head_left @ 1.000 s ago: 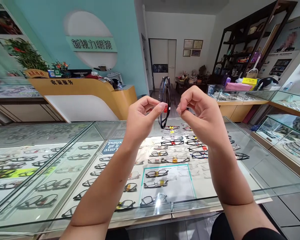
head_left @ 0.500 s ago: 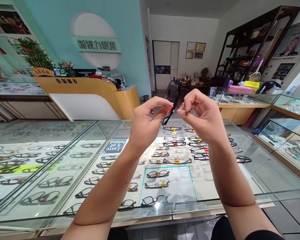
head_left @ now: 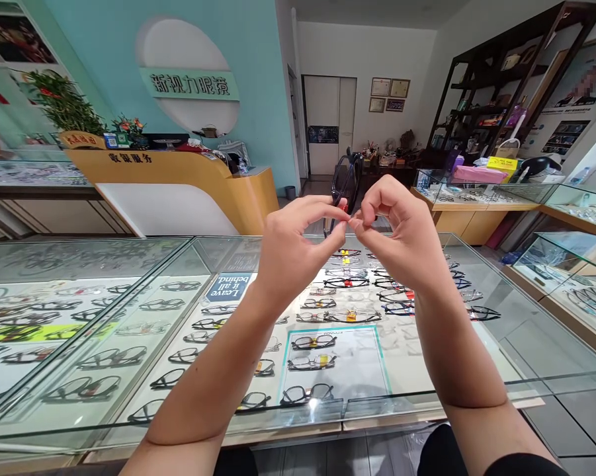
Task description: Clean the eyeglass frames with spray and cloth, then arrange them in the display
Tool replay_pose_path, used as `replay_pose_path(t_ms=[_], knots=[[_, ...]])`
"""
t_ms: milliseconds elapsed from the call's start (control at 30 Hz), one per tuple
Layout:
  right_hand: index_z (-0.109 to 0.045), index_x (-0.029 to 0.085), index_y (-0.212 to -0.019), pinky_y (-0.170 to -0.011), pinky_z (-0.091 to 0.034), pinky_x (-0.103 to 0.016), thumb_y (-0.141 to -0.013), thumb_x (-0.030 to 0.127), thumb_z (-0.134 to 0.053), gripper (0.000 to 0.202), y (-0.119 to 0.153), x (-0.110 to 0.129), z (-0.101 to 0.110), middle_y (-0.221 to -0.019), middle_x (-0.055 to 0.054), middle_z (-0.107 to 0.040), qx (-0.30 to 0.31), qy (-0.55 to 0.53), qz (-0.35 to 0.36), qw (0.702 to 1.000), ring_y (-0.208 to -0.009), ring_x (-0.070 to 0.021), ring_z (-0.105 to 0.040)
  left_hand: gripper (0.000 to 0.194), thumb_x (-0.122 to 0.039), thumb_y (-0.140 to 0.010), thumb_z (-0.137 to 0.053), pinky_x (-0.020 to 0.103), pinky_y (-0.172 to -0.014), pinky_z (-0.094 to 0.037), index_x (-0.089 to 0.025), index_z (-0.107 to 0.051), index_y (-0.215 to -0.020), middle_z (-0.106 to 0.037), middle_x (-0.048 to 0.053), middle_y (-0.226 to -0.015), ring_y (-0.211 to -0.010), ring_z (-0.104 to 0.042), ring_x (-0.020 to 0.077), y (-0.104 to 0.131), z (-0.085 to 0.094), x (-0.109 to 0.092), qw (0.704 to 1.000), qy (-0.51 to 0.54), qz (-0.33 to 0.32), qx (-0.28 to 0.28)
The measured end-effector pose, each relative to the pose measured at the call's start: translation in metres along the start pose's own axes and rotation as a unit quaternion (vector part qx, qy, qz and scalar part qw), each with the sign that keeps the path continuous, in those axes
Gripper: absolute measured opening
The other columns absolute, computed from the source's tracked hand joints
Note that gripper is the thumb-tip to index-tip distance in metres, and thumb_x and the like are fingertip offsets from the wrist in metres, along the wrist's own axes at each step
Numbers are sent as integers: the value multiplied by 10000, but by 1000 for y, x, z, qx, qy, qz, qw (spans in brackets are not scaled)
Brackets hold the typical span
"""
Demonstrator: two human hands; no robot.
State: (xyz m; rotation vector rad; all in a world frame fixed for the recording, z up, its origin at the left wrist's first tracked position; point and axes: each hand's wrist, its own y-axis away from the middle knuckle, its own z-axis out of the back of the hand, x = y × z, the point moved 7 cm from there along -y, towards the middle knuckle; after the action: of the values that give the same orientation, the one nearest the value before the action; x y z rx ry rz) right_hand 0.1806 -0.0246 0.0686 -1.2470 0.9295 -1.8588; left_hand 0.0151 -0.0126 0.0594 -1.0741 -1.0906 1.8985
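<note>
Dark-framed glasses [head_left: 346, 178] are held upright in the air above the glass display case [head_left: 342, 404], with a small red piece near their lower part. My left hand [head_left: 300, 244] pinches at the lower part of the glasses, its fingers closed. Beside it, my right hand [head_left: 394, 228] has thumb and index fingertips pressed together, meeting the left fingertips at one spot. What lies between the right fingertips is too small to make out. Under the glass, rows of glasses [head_left: 313, 342] lie with yellow, orange and red tags.
A second glass case [head_left: 30, 264] adjoins on the left. Behind stands a wooden reception counter [head_left: 251, 198] with plants. More glass cases [head_left: 476, 198] and a dark shelf [head_left: 496, 66] are at the right. A blue sign [head_left: 227, 287] lies in the near case.
The glasses have turned slightly, and my left hand's fingertips have moved right to meet those of my right hand. The right hand has shifted slightly left.
</note>
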Motion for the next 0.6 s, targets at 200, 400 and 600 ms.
replay_pose_path(t_ms=[200,400,600], knots=[[-519,256,-851,-840,-495,-353,-901,25,-660,275,2,8,-2,-924,-12,-563,12,85,20,996,-890,-199,-559,97,-203,-965,-789,383,-1016,-631,-260,-866,-952,-893,34,-1129,-1124,-829,253,-1,-3,1,999,-32,-27,27],[-513,249,-848,-762,-402,-324,-834,-16,-607,282,5,4,-10,-961,-25,-575,59,180,-16,982,-847,-196,-537,97,-199,-951,-789,420,-996,-592,-267,-848,-917,-890,33,-1154,-1100,-816,276,-1,-13,7,992,-89,-10,86],[-505,256,-834,-775,-459,-334,-880,39,-648,264,2,2,-8,-902,-14,-586,18,122,-3,992,-851,-201,-563,87,-203,-925,-795,398,-979,-593,-255,-855,-890,-888,39,-1111,-1095,-809,267,-3,-11,16,998,18,28,56]])
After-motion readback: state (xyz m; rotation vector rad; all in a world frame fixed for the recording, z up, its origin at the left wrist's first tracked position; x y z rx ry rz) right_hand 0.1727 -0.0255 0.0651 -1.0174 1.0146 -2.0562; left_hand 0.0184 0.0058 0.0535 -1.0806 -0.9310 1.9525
